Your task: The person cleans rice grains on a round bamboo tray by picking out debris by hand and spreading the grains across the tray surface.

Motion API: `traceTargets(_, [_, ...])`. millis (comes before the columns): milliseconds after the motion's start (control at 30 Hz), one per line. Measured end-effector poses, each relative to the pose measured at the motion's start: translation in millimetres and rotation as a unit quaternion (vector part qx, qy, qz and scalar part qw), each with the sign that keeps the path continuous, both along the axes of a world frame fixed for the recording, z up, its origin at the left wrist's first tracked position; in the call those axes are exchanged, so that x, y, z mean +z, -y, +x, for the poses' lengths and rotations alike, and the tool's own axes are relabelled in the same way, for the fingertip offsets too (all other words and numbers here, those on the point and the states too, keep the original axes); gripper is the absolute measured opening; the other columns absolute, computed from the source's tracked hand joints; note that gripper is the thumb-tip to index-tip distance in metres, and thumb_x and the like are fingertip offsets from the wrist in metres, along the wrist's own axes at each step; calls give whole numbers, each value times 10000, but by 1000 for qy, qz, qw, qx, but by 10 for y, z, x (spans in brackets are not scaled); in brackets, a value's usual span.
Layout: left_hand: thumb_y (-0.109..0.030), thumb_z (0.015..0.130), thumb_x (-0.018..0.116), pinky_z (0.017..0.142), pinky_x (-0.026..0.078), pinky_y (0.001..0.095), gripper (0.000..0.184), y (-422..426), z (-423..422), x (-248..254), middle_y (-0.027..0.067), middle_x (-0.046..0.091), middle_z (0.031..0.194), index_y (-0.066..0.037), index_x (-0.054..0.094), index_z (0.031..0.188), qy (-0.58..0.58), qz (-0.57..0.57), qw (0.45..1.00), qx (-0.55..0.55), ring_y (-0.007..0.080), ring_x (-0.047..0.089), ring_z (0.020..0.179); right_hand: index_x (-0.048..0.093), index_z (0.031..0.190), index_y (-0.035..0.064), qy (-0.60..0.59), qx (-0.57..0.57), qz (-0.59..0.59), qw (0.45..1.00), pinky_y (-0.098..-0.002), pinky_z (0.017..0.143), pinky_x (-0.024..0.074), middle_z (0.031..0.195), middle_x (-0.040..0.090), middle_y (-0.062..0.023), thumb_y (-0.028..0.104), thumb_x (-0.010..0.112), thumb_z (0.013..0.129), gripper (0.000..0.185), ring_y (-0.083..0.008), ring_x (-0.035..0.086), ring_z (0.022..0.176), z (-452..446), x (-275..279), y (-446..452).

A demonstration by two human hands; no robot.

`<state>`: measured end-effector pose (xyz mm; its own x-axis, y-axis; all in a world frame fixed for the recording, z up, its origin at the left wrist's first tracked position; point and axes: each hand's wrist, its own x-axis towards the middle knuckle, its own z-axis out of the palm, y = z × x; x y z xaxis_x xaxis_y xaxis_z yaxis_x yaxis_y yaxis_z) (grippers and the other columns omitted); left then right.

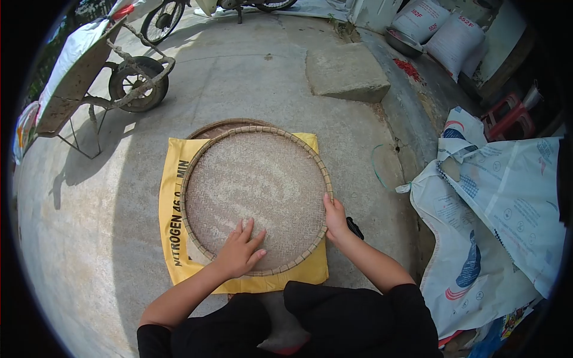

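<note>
A round woven tray [268,238] with a bamboo rim lies over a yellow sack [173,209] printed with black letters. Pale grains [262,179] are spread thinly on its surface. My left hand [240,250] rests on the lower left part of the tray, fingers spread, holding nothing. At the right side, my right hand [335,219] grips the rim, thumb on top and fingers partly hidden beneath. Behind the upper edge, the rim of a second round tray [230,123] shows under the first.
A wheelbarrow [74,83] stands at the upper left, a motorbike wheel [162,22] beyond it. A concrete block [347,71] sits ahead. White sacks [439,238] lie at the right; full sacks [455,42], a metal bowl [404,43] and a red stool [508,116] are farther back.
</note>
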<state>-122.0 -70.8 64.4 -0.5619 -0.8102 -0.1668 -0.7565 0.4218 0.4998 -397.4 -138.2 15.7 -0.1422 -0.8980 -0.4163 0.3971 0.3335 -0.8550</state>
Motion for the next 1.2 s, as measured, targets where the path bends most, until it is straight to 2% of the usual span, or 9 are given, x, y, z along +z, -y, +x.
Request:
traceTargets(233, [-479,884,379,1027,190,533,565,132,-9,40,183,189,1431,-173,327,1355,34,-59,992,-110,367,172,1321,466,1133,-61,18,21,17,999,-309,860,412,1082,548,-124,299,456,926,415,-186,521,963,54,4,-40])
traceTargets(467, [-470,877,388,1028,179,544,574,244,412,46,188,203,1425,-163,320,1358,157,-83,978,107,358,172,1324,464,1136,-60,36,14,4,999,-316,864,414,1087,547,-129,300,445,930,416,-196,524,973,25,21,-26])
traceTargets(733, [-492,878,377,1033,183,540,560,-44,70,73,170,242,1414,-150,378,1322,65,-8,994,-86,350,189,1320,438,1164,-55,24,-2,26,999,-332,890,408,1125,530,-136,301,436,932,424,-215,518,1009,0,18,-25])
traceTargets(833, [-453,869,433,1030,174,555,520,27,157,217,152,264,1409,-153,420,1294,49,-2,996,-73,338,194,1322,422,1171,-58,38,4,24,999,-344,899,412,1143,519,-145,312,433,932,440,-229,516,1029,-12,23,-41])
traceTargets(933, [-344,841,537,1014,194,565,482,102,456,298,172,293,1390,-139,451,1268,23,-115,989,93,357,213,1311,414,1175,-60,29,1,22,999,-349,902,417,1157,509,-153,316,427,933,448,-237,515,1040,-44,30,-133])
traceTargets(1067, [-266,826,573,1008,249,510,509,243,842,55,222,312,1363,-76,419,1272,-87,-250,901,344,373,266,1283,413,1191,-54,19,14,16,1000,-348,905,412,1166,514,-157,335,402,938,464,-238,513,1049,-120,21,-93])
traceTargets(1133, [-233,818,579,993,312,464,540,293,1032,-138,237,362,1316,-18,385,1273,-407,122,723,545,351,355,1230,423,1185,-51,22,36,10,999,-344,902,414,1157,520,-153,338,407,936,462,-231,520,1038,-118,145,-64])
traceTargets(1167, [-233,818,579,993,312,464,540,343,1047,-188,237,362,1316,-18,385,1273,-407,119,726,541,351,355,1230,423,1185,-51,24,33,6,999,-344,902,414,1157,520,-153,338,407,936,462,-231,520,1038,-107,208,47])
traceTargets(1200, [-192,799,580,972,347,459,534,266,1039,-234,222,412,1266,4,388,1257,-543,273,604,515,338,410,1178,425,1184,-50,4,47,-8,999,-342,902,413,1149,524,-152,343,411,934,467,-227,523,1033,-97,260,72])
